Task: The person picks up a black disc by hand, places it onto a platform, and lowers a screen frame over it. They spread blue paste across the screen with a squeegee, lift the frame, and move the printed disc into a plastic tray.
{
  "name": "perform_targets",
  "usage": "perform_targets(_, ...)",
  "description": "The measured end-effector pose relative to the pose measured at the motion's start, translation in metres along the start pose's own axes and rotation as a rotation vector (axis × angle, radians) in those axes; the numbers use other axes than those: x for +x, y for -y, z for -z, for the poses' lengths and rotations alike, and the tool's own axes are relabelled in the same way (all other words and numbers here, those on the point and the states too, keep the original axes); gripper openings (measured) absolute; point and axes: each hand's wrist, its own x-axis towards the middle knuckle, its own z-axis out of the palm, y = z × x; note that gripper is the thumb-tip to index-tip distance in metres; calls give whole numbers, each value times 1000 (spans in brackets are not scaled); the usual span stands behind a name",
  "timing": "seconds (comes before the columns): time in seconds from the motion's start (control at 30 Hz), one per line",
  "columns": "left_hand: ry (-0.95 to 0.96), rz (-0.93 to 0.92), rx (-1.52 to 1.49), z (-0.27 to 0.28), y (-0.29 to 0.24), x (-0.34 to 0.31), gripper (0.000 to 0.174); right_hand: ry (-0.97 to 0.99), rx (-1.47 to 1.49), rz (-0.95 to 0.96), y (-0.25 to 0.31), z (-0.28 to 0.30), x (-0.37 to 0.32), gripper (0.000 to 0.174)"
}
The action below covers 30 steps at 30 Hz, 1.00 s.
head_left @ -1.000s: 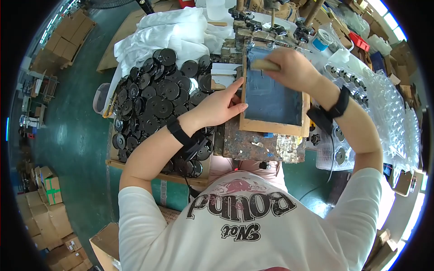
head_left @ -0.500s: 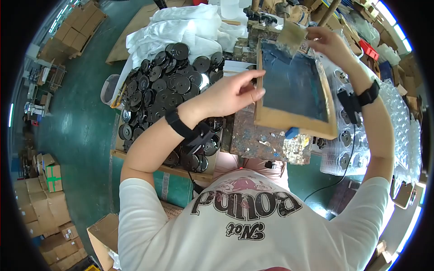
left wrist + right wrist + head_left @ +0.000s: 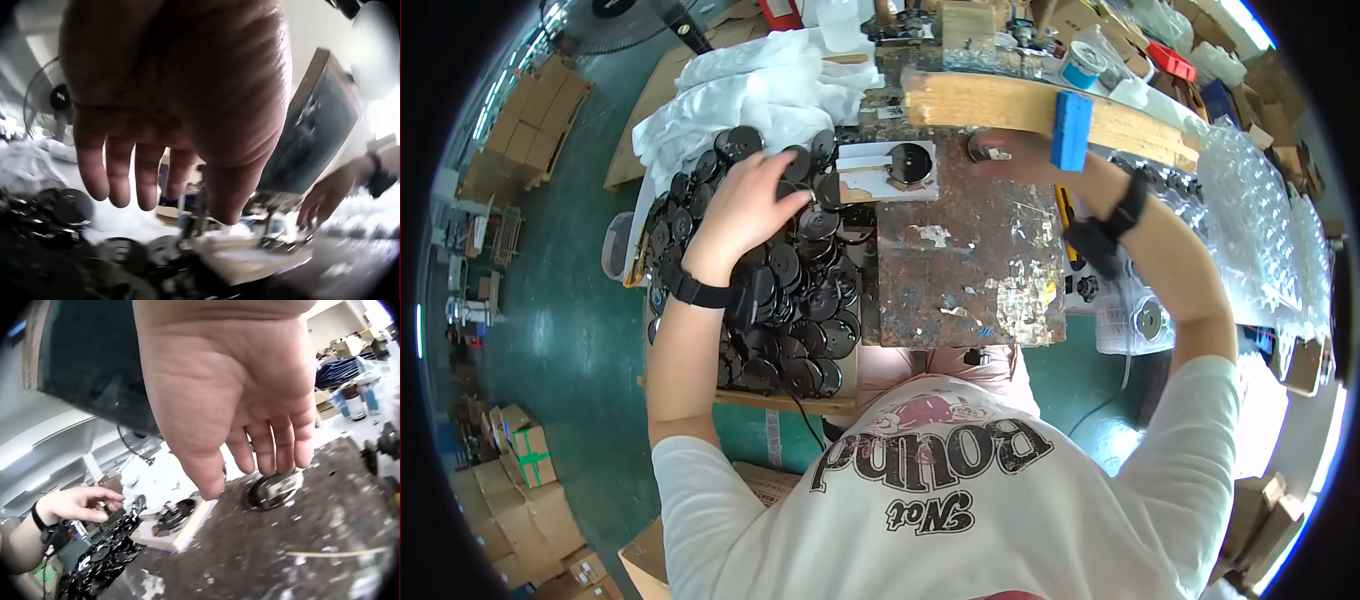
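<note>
The wooden printing frame [image 3: 1000, 105] has swung up off the bench and now stands on edge across the upper middle of the head view, a blue clip [image 3: 1070, 130] on its rim. The left hand [image 3: 745, 205] has left the frame and now lies over the pile of black discs [image 3: 790, 290] at centre left. Its fingers [image 3: 119, 169] are relaxed, slightly apart and hanging down, with nothing gripped between them. The right hand [image 3: 1010, 160] reaches under the raised frame in the upper centre. Its fingers [image 3: 275, 444] are straight and close together, with the tips just above a loose disc [image 3: 272, 487] on the stained bench [image 3: 970, 260]. I cannot tell whether they touch it. Just left of that hand, another black disc [image 3: 908, 163] sits in a white holder [image 3: 870, 170] at the bench's upper left corner. A white cloth [image 3: 750, 80] lies bunched beyond the pile, toward the upper left.
</note>
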Motion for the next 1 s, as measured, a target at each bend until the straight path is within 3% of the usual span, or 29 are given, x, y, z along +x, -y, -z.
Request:
perform_targets(0.07,123,169,133,-8,19,-7,51,99,108,-150,35,-7,26,35)
perform_targets(0.1,214,249,156,-11,24,-10,51,13,162,-126,47,-16,34,36)
perform_targets(0.13,216,221,158,-14,27,-13,51,-76,213,-105,54,-27,41,37)
perform_targets(0.2,217,274,124,-22,30,-18,50,-117,-88,-17,61,-36,59,42)
perform_targets(0.27,181,233,104,-28,35,-19,49,-35,-61,-74,60,-41,71,44)
perform_targets(0.4,103,196,29,-37,48,-16,43,-50,-46,-175,52,-24,51,37)
perform_targets(0.5,157,175,-75,-29,44,-9,36,-53,202,-230,46,11,5,34)
perform_targets(0.57,184,174,-127,-30,49,-7,33,133,228,-280,9,17,-10,35)
perform_targets(0.63,237,236,-415,-36,65,-5,27,-13,-83,-293,-21,28,-47,25)
perform_targets(0.67,264,268,-558,-36,65,-4,24,-44,-33,-347,-35,38,-69,28)
perform_targets(0.83,241,326,-725,-13,28,5,19,-303,-168,-587,-122,61,-174,27)
perform_targets(0.9,232,262,-813,-10,16,12,20,-344,-205,-753,-145,67,-207,33)
perform_targets(0.97,215,242,-843,-9,2,18,23,-234,-79,-907,-167,70,-229,32)
perform_targets(1.0,200,258,-830,-9,-6,22,24,-240,-166,-858,-182,66,-242,32)
